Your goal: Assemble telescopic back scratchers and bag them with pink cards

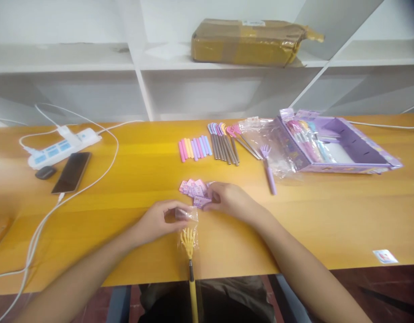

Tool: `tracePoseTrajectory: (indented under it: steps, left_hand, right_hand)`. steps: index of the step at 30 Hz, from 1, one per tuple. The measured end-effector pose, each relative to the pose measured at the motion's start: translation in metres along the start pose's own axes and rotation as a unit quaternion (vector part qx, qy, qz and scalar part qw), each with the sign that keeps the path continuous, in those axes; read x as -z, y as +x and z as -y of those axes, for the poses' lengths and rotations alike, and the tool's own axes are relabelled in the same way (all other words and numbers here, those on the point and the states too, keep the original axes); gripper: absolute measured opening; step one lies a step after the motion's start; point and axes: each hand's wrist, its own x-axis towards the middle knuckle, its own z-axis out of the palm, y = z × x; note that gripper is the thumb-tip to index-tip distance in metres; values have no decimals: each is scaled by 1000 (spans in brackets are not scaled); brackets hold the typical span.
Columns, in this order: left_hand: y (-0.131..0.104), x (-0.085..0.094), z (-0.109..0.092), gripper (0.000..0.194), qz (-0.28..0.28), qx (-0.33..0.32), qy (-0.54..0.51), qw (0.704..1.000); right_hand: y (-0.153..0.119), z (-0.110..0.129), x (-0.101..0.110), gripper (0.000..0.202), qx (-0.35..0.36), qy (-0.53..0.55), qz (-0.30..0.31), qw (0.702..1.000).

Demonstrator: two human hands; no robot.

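A clear plastic sleeve (193,215) with a yellow hand-shaped back scratcher (188,242) inside hangs over the table's front edge. My left hand (161,217) pinches the sleeve's top end between thumb and fingers. Just above it, a small pile of pink and purple printed cards (192,186) lies on the table. My right hand (229,199) is closed at the right side of the pile, thumb and finger on a purple card (202,202). A purple back scratcher (269,172) lies farther right.
Behind the cards are coloured handle tubes (195,149) and several metal-stemmed scratcher heads (225,146). At right, a purple display box (348,167) holds packed scratchers, next to loose clear bags (281,154). A phone (72,172), cables and a power strip (63,148) occupy the left.
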Motion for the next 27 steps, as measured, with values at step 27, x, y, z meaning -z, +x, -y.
tracePoseTrajectory:
  steps: [27]
  left_hand:
    - [-2,-2,-4,28,-44,-20,-66,997]
  right_hand:
    - [-13,35,-27,22,200,173,-131,956]
